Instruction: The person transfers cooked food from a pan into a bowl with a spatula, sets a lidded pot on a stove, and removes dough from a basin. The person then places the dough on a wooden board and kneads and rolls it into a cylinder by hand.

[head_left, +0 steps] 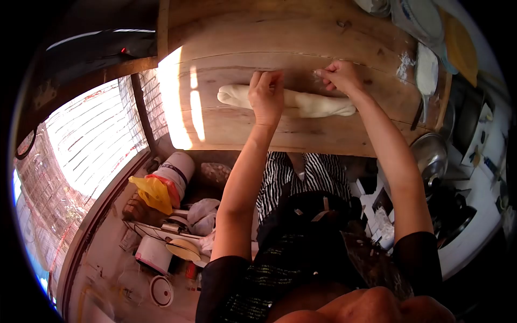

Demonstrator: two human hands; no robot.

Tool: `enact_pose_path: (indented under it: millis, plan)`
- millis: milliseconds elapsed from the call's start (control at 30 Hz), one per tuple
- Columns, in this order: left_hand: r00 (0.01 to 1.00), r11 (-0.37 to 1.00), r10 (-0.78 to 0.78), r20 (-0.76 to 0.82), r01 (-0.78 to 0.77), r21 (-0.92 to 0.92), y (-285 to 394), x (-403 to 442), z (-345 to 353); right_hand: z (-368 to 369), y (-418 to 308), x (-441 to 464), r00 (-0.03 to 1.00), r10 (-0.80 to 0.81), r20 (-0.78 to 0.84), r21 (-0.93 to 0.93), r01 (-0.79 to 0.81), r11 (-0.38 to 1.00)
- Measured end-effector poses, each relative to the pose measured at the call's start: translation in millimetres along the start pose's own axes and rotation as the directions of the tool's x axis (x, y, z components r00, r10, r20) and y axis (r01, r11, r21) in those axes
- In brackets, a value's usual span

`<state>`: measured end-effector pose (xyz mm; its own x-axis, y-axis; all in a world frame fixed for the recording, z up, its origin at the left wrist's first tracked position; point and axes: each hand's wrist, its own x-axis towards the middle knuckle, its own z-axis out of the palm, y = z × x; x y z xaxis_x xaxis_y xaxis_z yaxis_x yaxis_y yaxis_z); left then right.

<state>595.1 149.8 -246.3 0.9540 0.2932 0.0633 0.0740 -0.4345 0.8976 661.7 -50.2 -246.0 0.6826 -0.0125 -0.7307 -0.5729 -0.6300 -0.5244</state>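
A long, pale roll of dough (315,105) lies crosswise on the wooden board (312,134), its left end folded and rounded. Over its left part is my left hand (266,97), fingers curled in and thumb brought close to them; the hand hides a stretch of the dough. My right hand (341,77) is raised just beyond the dough's right part, with its fingers bent together in a pinch. A tiny pale bit shows by those fingertips, too small to name. What the left fingers hold, if anything, is hidden.
At the board's right stands a white, flour-coated flat tool (427,70) with a handle, beside a flour smear (405,67). A metal bowl (431,152) sits lower right. Bags, including a yellow bag (153,195), and a white pot (154,253) crowd the lower left by the window.
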Motion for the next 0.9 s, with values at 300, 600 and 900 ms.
enact_pose_path:
  millis: [300,600,900]
  plan:
    - [0.996,0.999,-0.009,-0.09,0.013,0.047,3,-9,11,2,-11,-9,0.998,0.057,0.027,-0.059,-0.055,0.997]
    - [0.992,0.995,-0.096,-0.076,0.098,0.021,1,-5,13,-5,-5,-11,0.996,0.077,0.034,-0.049,-0.075,0.996]
    - [1.0,0.994,0.018,-0.02,-0.015,0.109,0,-7,14,-3,6,-4,0.992,0.129,0.011,0.072,-0.129,0.989]
